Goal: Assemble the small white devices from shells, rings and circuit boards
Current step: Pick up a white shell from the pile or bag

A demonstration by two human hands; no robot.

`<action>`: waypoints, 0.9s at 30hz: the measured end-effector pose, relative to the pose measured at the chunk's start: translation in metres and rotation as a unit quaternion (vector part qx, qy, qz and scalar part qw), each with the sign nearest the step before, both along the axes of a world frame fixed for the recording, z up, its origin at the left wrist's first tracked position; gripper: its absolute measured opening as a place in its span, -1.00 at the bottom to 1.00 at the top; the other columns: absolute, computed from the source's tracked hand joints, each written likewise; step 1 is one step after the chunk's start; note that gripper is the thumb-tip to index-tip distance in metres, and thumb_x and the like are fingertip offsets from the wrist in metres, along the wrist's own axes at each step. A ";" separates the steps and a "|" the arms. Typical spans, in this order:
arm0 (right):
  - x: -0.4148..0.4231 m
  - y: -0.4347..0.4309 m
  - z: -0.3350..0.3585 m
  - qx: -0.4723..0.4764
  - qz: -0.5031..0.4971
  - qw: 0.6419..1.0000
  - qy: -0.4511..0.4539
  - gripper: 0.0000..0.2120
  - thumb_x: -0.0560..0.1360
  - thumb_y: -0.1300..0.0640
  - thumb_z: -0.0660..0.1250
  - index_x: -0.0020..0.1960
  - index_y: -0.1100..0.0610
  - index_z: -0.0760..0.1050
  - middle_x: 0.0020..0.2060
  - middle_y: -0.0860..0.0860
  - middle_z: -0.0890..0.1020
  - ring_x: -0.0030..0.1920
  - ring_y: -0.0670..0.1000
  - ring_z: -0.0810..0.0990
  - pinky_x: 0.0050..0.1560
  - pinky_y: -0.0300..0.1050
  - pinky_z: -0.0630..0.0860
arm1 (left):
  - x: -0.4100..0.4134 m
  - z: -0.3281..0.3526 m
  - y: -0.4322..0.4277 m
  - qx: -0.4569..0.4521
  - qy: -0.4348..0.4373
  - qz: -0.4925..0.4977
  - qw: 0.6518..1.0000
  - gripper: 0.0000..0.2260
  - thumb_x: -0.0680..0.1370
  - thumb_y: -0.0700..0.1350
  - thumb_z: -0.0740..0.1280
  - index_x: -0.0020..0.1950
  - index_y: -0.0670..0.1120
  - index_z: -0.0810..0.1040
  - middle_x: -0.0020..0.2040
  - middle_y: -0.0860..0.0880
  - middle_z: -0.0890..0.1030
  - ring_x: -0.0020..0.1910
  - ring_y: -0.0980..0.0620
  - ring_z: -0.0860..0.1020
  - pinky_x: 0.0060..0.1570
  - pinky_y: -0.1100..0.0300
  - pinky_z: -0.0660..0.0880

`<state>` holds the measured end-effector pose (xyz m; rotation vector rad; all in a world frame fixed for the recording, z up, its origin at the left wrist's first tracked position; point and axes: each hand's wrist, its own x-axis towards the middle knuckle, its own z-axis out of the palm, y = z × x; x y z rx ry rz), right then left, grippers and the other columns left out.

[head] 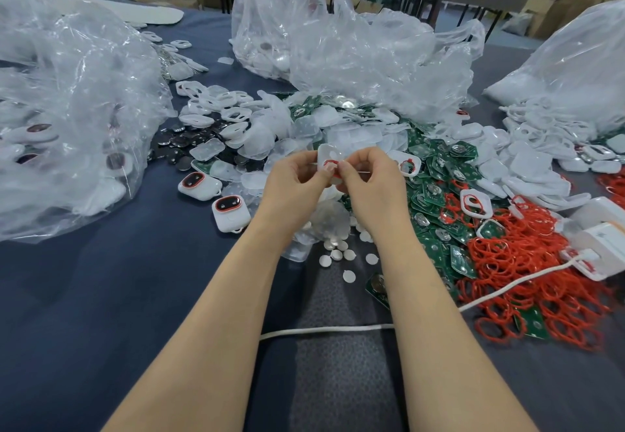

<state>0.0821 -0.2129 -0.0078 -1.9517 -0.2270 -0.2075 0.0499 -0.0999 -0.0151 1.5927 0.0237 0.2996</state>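
Both hands meet above the middle of the table. My left hand [295, 178] and my right hand [370, 179] pinch a small white shell [328, 155] with a red ring [329, 163] along its opening. Green circuit boards [436, 174] lie heaped to the right of my hands. A pile of loose red rings [521, 262] spreads at the right. Two finished white devices [231, 211] with dark windows rimmed in red lie to the left of my hands. White shells [230, 110] are scattered behind.
Large clear plastic bags of parts stand at the left [67, 100], centre back [338, 42] and right [575, 69]. Small white discs [334, 252] lie under my wrists. A white cable [324, 330] crosses the dark cloth to a white box [605, 242].
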 end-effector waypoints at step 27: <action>0.000 -0.011 0.001 0.389 0.188 0.868 0.245 -0.93 0.53 0.25 0.28 -0.04 0.11 0.43 -0.30 0.01 0.67 -0.30 -0.09 0.60 -0.27 -0.30 0.53 | -0.002 0.000 0.011 -0.189 0.040 -0.088 0.977 -0.85 0.61 -0.24 0.24 0.10 -0.13 0.58 -0.11 -0.01 0.70 -0.08 0.12 0.66 -0.07 0.33 0.56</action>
